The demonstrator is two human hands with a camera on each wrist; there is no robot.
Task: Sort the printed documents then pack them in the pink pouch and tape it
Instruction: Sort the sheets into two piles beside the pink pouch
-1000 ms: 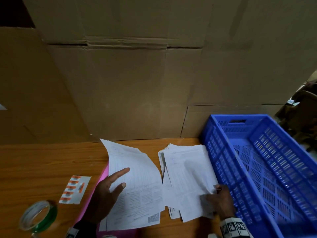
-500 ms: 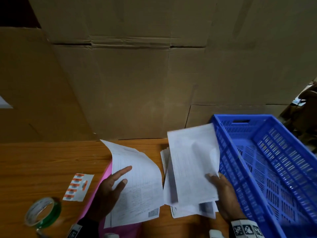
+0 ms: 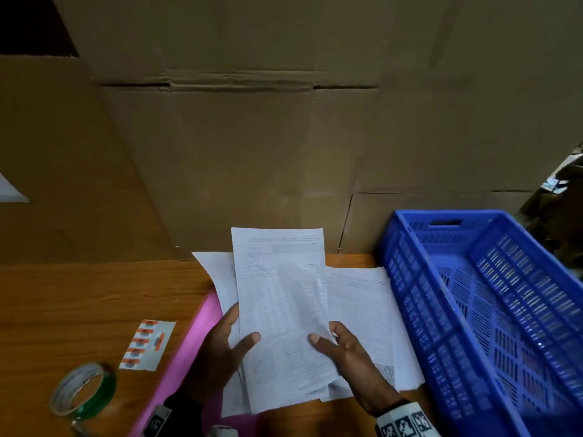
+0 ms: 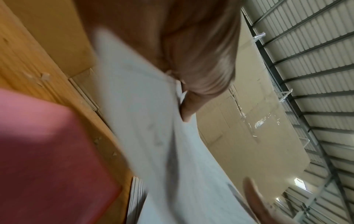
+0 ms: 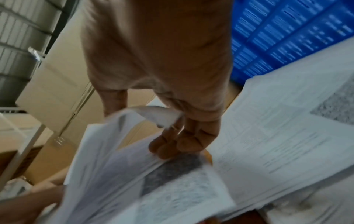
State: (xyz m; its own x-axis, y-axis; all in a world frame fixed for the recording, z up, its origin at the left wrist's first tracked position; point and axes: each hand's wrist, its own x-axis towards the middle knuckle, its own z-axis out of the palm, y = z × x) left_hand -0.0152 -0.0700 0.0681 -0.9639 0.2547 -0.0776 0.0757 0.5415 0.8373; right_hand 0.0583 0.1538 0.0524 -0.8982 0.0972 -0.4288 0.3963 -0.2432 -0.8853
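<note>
A sheaf of printed sheets (image 3: 280, 298) is lifted above the wooden table (image 3: 82, 298), held between both hands. My left hand (image 3: 227, 345) grips its left edge, thumb on top. My right hand (image 3: 337, 345) pinches the right edge, thumb on the front; in the right wrist view the fingers (image 5: 172, 145) curl under the printed sheets (image 5: 145, 174). A second stack of documents (image 3: 369, 323) lies flat to the right. The pink pouch (image 3: 192, 348) lies under the left hand and the papers, mostly covered. The left wrist view is blurred, showing the sheets (image 4: 153, 136) and the pouch (image 4: 47, 151).
A roll of green-edged tape (image 3: 83, 392) stands at the front left, with a strip of orange stickers (image 3: 146, 345) beside it. A blue plastic crate (image 3: 492, 310) fills the right side. Cardboard boxes (image 3: 252, 137) form a wall behind the table.
My right hand carried the lifted sheet leftward onto the left pile. My left hand changed from resting flat on that pile to gripping it, and both hands now hold the sheets raised.
</note>
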